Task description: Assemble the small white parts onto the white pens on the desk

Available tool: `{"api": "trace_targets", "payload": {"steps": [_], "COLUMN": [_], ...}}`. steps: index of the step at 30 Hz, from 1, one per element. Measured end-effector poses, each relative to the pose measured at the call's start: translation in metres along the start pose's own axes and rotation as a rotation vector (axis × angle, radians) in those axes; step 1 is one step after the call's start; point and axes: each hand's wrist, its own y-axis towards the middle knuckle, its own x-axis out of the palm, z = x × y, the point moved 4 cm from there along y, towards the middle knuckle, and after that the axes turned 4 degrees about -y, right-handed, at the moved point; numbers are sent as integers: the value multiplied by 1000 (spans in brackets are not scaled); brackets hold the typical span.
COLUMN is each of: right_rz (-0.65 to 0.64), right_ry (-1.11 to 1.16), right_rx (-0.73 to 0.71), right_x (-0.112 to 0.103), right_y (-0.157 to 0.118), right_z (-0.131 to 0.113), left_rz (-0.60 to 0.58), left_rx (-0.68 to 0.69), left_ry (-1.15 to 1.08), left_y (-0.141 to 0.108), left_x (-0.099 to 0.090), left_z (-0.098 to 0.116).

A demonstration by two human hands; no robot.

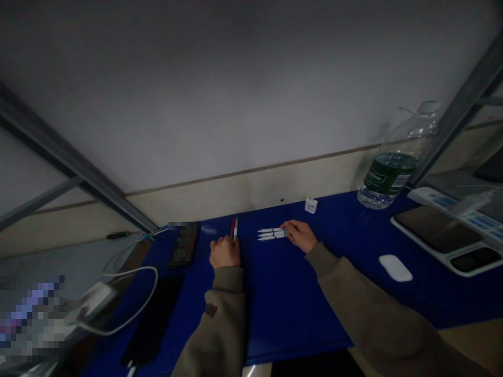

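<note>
A red pen (232,227) and a white pen (236,228) lie side by side, pointing toward the wall. My left hand (225,252) is closed at their near ends, which its fingers hide. To the right, several white pens (271,234) with dark bands lie crosswise in a close, parallel row on the blue table (291,303). Thumb and fingers of my right hand (301,235) are closed at the right ends of this row. Those ends are partly covered by the fingertips.
A white charger plug (310,205) stands near the wall. At right are a large water bottle (389,173), a white rounded case (395,267) and a scale-like device (440,235). At left lie a black phone (155,319), a white cable (153,293) and a blurred dark box (184,245).
</note>
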Motion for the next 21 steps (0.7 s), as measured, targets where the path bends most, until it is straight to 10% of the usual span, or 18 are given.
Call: {"api": "trace_targets", "payload": {"steps": [11,17,21], "right_rz": [10,24,23], "right_ry": [-18,-43,-91], "right_rx": [6,0,-16], "right_x": [-1,-1,-1], "right_y": [-3,-5,-4], "right_z": [-6,-10,-5], "left_rz": [-7,269,200], "left_rx": [-80,-278,-351], "left_ry": [25,162,258], "left_y": [3,10,-2], "left_x": [-17,-46,-44], "left_z": [-8,-79,-113]}}
